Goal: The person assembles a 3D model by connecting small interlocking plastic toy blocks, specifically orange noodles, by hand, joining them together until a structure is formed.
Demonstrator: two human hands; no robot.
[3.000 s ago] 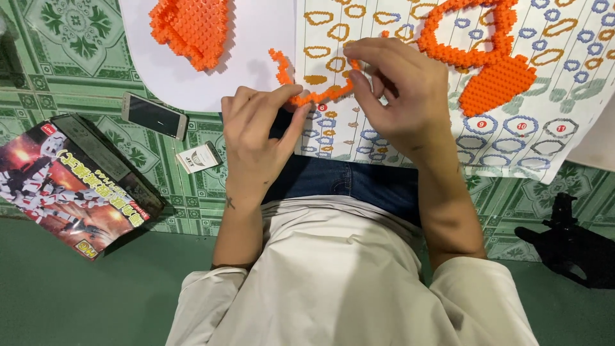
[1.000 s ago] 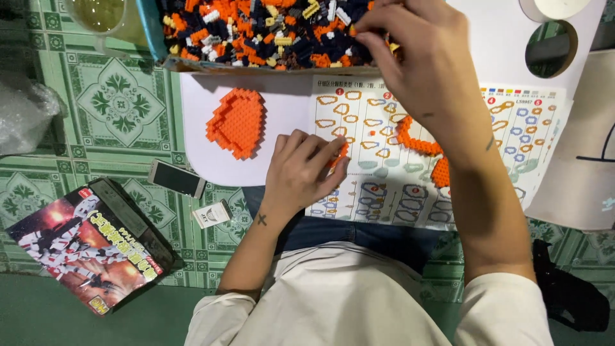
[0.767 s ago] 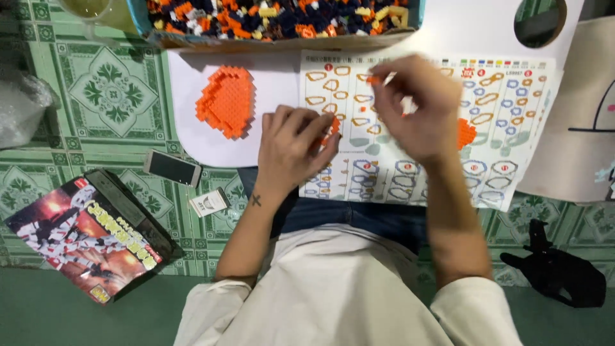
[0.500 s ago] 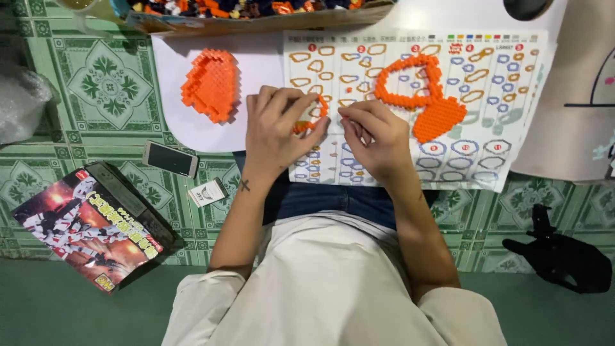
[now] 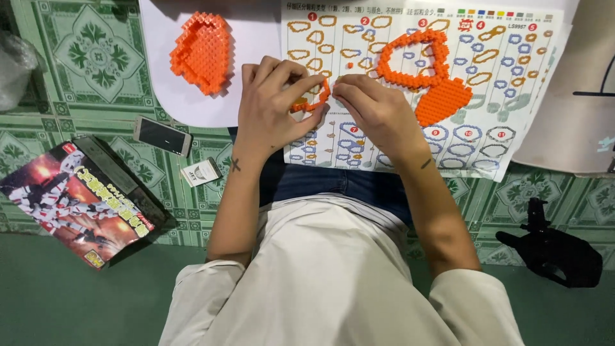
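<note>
My left hand [image 5: 272, 102] and my right hand [image 5: 375, 109] meet over a printed instruction sheet [image 5: 506, 83] on the floor. Between their fingertips they pinch a thin curved strip of small orange bricks [image 5: 312, 101]. Just beyond my right hand lies an orange brick ring [image 5: 413, 61] joined to a solid orange wedge [image 5: 442, 101]. A chunky orange brick shell [image 5: 204, 51] rests on a white sheet [image 5: 166, 96] to the left.
A phone [image 5: 161, 135] and a small card [image 5: 200, 172] lie on the green patterned floor mat [image 5: 77, 51]. A printed box [image 5: 77, 198] sits at lower left. A black object [image 5: 554, 250] lies at lower right, a white board [image 5: 576, 102] at right.
The view dropped from the brick tray to the sheet. My right hand came back from the tray and joined my left hand on the orange strip.
</note>
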